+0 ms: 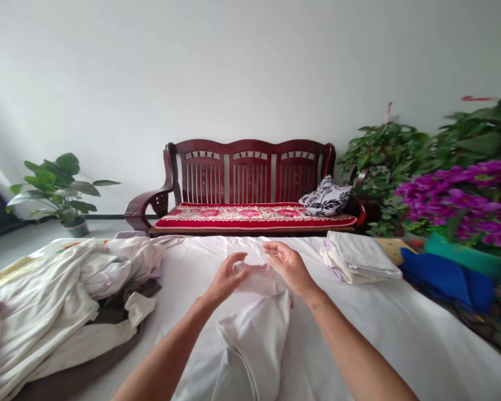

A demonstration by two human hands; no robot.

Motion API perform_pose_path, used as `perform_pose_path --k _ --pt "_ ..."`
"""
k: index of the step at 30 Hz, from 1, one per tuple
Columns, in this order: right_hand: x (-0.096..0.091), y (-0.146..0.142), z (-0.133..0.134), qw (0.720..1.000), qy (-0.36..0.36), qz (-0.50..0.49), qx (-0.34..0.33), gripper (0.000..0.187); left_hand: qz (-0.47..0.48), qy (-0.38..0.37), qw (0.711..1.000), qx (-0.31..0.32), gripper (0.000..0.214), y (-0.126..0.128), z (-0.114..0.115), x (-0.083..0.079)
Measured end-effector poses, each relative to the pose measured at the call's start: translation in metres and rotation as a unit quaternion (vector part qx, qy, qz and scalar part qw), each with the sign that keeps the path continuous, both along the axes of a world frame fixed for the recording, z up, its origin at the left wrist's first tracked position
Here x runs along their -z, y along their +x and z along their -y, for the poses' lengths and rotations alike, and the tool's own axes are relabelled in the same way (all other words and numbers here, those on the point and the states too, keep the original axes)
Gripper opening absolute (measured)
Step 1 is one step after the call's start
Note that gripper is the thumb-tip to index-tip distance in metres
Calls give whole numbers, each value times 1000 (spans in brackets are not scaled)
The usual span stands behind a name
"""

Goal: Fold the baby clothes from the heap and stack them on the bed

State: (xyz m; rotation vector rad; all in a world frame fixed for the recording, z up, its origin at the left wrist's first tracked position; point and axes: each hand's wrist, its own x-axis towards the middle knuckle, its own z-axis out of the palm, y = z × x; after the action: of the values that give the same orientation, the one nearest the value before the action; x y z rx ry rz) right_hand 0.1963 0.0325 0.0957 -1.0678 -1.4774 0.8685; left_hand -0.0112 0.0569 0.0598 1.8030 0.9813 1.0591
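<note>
From my end of the link, I have both bare hands stretched out over a pale garment (259, 326), which lies loosely bunched on a white sheet (384, 340). My left hand (226, 277) is at the far left edge of the garment, its thumb and fingers curved and parted. My right hand (291, 268) is at the far right edge of the garment, its fingers bent inward; I cannot tell whether they grip the fabric. A thin pinkish edge of the garment runs between the two hands.

Left of the garment I see a rumpled heap of clothes (45, 317), mostly cream, with something dark beneath. To the garment's right, well apart from it, sits a folded stack (361, 259) of light cloth, and farther right a blue item (446, 281) and purple flowers (476, 195) in a turquoise planter (463, 253). Beyond the garment stands a dark red wooden sofa (249, 149), with a patterned cushion (328, 197) on its seat.
</note>
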Motion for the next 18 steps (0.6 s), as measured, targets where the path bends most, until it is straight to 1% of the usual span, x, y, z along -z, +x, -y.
perform_pose_path --k 1,2,3,4,6,7,9,11,13,15,16,17,18 --pt "10 6 -4 999 -20 7 37 44 -4 -39 999 29 38 -2 -4 4" --pt "23 14 -7 996 -59 19 69 47 -3 -77 995 55 34 -5 -6 9" --pt "36 23 -9 992 -86 26 83 49 5 -107 991 74 33 -8 -7 13" --pt "49 31 -11 990 -106 32 90 47 21 -123 989 84 35 -12 -7 18" --pt "73 42 -10 984 -147 49 85 37 59 -130 986 85 44 -17 -4 25" --pt "81 45 -9 981 -167 59 73 32 64 -134 986 81 51 -19 -1 27" --pt "91 46 -6 976 -193 85 51 30 35 -147 986 75 60 -22 3 28" --pt "88 43 -4 975 -187 106 57 30 -17 -142 985 93 60 -24 6 25" --pt "73 40 -2 983 -131 86 92 28 -45 -102 985 131 60 -24 7 21" --pt "49 37 0 992 -60 14 110 26 -61 -54 985 154 63 -23 6 19" --pt "35 36 2 994 -33 -27 104 29 -73 -42 983 161 62 -22 6 18" --pt "20 35 4 993 -16 -63 98 32 -83 -34 983 161 55 -20 6 19" --pt "5 34 6 990 -1 -91 105 34 -91 -28 983 156 44 -17 6 19"
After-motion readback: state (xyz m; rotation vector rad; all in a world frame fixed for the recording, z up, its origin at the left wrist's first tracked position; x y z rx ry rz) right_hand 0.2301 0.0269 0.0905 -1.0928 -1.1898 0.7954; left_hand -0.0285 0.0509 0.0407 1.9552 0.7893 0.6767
